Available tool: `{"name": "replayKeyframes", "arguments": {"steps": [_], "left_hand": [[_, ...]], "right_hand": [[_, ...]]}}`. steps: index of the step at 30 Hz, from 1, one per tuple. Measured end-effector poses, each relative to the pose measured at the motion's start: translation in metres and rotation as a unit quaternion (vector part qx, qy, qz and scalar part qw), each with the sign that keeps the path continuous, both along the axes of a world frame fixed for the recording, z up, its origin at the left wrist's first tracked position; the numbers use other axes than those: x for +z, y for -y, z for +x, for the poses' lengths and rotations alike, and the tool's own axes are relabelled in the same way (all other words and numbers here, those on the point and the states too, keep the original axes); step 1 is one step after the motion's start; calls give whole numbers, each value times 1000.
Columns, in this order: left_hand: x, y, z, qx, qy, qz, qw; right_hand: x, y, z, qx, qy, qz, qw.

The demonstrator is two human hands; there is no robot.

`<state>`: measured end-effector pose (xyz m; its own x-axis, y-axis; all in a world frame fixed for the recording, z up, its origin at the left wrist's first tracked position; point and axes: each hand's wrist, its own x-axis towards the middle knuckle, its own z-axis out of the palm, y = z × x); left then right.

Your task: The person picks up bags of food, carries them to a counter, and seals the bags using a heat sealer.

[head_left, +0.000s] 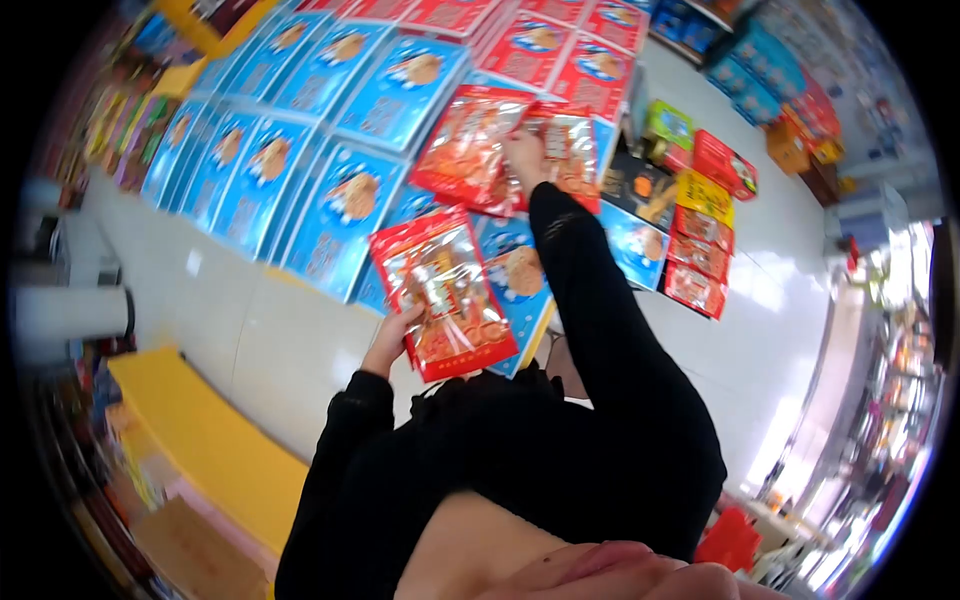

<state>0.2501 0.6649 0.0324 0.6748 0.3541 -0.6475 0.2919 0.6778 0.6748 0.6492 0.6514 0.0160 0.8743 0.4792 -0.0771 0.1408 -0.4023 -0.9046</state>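
Observation:
My left hand [392,338] is closed on the lower left edge of a red snack bag [445,290] with a clear window, held low near my body. Farther forward, my right hand [526,160] reaches onto other red bags [470,145] lying on the stacked boxes; its fingers are closed at the edge of a bag there. Another red bag [572,155] lies just right of that hand. Beneath them are blue boxes [343,205] with a round food picture.
Red boxes [530,45] stand at the back of the stack. Right of it are a black package [640,188], a yellow pack [705,195] and small red packs [695,290]. A yellow shelf edge [205,430] runs at lower left. Store shelves line the right side.

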Motion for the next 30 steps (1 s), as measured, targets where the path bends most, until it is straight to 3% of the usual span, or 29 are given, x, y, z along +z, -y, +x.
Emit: {"name": "replayKeyframes", "arguments": {"steps": [2, 3, 4, 6, 7, 10, 12, 14, 15, 17, 19, 24, 30], "left_hand": [[-16, -4, -3, 10, 12, -9, 1000], [-17, -3, -6, 13, 21, 7, 1000], [-15, -6, -7, 12, 20, 3, 1000], [-3, -4, 0, 0, 51, -14, 999], [-8, -3, -4, 4, 40, -25, 999], [-25, -6, -11, 12, 25, -22, 999], [-13, -7, -5, -3, 18, -25, 1000], [-19, -11, -11, -20, 0, -8, 1000], [-12, -7, -9, -21, 11, -6, 1000], [-37, -17, -13, -27, 28, -94, 995], [-26, -14, -12, -47, 19, -117, 992], [56, 24, 18, -34, -68, -45, 996], [47, 20, 14, -64, -47, 9, 997]], "right_hand": [[7, 4, 1, -39, 117, 57, 991], [24, 8, -3, -63, 100, 111, 987], [50, 14, -1, -36, 101, 67, 992], [94, 40, 7, -33, 86, 149, 985], [115, 59, 7, -18, 8, 156, 988], [57, 80, 63, 43, -112, 201, 972], [18, 92, 86, 7, -40, 105, 994], [28, 108, 77, -28, -57, 18, 998], [-9, 95, 93, -17, 62, -15, 998], [5, 96, 82, -57, 38, -31, 997], [28, 99, 61, -145, -84, -44, 985], [29, 91, 51, -202, -115, -32, 972], [37, 98, 50, -190, -113, -66, 973]]}}
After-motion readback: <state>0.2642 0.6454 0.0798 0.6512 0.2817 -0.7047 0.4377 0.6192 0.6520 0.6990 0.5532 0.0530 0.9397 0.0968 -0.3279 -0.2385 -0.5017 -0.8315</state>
